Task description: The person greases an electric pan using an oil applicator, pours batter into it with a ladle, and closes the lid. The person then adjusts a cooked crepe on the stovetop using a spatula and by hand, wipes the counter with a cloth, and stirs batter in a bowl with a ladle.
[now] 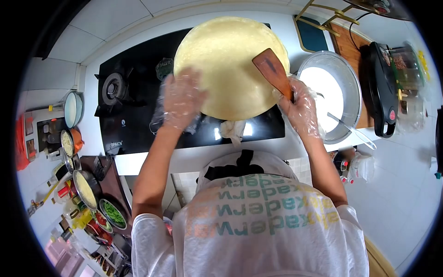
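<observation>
A large round pale-yellow pancake (221,60) covers the pan on the stove. My right hand (302,108), in a clear plastic glove, grips the handle of a wooden spatula (271,69). The spatula's blade points up and left above the pancake's right side. Over the pancake's lower left edge is my left hand (184,99), also gloved, with its fingers apart and somewhat blurred; I cannot tell whether it touches the pancake. Right of the spatula hand stands a metal bowl (353,97) of white batter (323,85), with a ladle (348,127) resting in it.
The black gas stove (134,131) has a bare burner (114,89) at left. A whitish cloth (233,131) hangs by the pan's near side. A black appliance (380,87) stands beyond the bowl. Bowls of food, including chopped greens (112,212), line the left counter.
</observation>
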`<state>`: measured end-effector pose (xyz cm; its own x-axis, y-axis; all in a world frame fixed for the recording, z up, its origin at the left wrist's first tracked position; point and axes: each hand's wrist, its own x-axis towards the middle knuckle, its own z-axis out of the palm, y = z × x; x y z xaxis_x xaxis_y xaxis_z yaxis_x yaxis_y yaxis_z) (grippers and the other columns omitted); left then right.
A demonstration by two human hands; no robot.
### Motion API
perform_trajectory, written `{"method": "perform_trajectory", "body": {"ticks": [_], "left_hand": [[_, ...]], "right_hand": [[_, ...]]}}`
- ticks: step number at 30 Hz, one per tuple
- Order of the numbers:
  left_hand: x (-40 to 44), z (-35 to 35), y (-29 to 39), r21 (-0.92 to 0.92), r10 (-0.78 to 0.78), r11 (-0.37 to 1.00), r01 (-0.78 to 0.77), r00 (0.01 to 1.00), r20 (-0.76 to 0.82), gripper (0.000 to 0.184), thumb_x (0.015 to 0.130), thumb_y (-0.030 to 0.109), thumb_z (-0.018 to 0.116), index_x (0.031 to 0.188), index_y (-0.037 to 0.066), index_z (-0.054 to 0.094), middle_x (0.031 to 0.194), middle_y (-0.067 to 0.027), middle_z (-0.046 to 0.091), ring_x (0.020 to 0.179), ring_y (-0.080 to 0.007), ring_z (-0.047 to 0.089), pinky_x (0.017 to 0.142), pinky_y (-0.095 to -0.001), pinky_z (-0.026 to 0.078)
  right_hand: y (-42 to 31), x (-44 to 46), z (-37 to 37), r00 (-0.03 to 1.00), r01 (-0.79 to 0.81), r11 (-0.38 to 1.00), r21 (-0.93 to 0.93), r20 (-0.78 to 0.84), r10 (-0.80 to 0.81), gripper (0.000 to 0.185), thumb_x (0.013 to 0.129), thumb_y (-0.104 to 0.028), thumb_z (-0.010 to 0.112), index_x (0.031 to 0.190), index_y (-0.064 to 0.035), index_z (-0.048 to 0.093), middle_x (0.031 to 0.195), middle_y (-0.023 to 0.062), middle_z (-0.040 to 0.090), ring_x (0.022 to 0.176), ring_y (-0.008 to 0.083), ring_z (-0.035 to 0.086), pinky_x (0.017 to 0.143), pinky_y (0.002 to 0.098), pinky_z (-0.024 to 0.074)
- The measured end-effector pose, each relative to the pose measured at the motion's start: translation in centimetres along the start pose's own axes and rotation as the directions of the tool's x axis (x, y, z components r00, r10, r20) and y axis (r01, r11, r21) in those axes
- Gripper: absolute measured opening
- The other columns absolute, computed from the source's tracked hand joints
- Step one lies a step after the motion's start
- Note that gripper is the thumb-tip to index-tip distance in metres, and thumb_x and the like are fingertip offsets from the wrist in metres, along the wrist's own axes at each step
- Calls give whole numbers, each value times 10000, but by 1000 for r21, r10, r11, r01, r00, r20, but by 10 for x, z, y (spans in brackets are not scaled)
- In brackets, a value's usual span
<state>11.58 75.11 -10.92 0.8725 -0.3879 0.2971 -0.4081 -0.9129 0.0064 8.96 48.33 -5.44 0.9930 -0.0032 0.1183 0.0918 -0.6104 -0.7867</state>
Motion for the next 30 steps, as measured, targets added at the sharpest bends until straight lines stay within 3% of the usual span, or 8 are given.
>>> {"method": "perform_trajectory", "body": {"ticks": [3,6,8,12,16,20,26,30], "left_hand": [[-21,12,-38,187,-327,925,330,944,-50,487,759,294,584,1178,69,480,1220,-140,444,1126,-301,411,912,-444,312],[-25,-9,-21,-75,-101,993,89,978,-184,490,766,312,574,1189,84,475,1239,-131,421,1140,-306,390,926,-451,297],[-29,-19,4,10,82,997,-82,996,43,491,762,312,575,1199,111,475,1243,-120,415,1148,-297,379,947,-439,280],[-46,8,-18,49,-431,900,434,900,-60,456,791,322,549,1168,71,495,1241,-153,425,1160,-286,374,933,-462,281],[-48,19,-11,-379,-466,839,391,876,-127,453,803,302,534,1120,-19,490,1152,-226,472,1065,-363,439,894,-434,334],[-32,24,6,-849,-669,216,482,706,231,431,812,261,559,1088,-60,483,961,-197,576,876,-281,555,798,-336,410],[-15,46,-8,-871,-692,-356,338,532,489,306,773,144,625,1013,-32,553,802,-75,612,693,-126,557,650,-260,445],[-6,40,-17,-868,-707,-173,465,556,438,383,687,191,700,979,-18,567,777,-86,617,693,-159,576,662,-277,454]], "right_hand": [[6,7,0,999,23,997,-76,32,-21,223,685,-73,551,886,22,567,820,220,552,750,358,532,680,384,425],[7,17,8,998,-30,992,-126,50,37,199,681,-101,554,837,21,572,769,230,554,727,380,528,661,393,425],[18,29,20,999,-19,978,-207,44,29,189,684,-127,567,813,10,583,744,231,564,736,382,540,671,416,426],[28,43,35,998,62,930,-362,34,-54,206,692,-162,594,819,0,596,765,221,570,751,371,547,687,427,433],[17,46,50,982,183,891,-416,31,-188,276,692,-172,600,902,6,583,835,224,566,789,373,541,712,420,431],[6,46,59,956,280,831,-481,62,-287,389,708,-151,599,1069,-23,528,1006,214,541,926,355,519,803,405,418],[9,-2,53,775,618,635,-463,224,-591,500,648,-195,671,1103,-54,519,1092,131,526,1010,295,496,875,398,398],[15,-39,58,770,633,697,-337,374,-518,561,626,-152,689,1145,-82,488,1210,132,445,1121,301,420,923,420,357]]}}
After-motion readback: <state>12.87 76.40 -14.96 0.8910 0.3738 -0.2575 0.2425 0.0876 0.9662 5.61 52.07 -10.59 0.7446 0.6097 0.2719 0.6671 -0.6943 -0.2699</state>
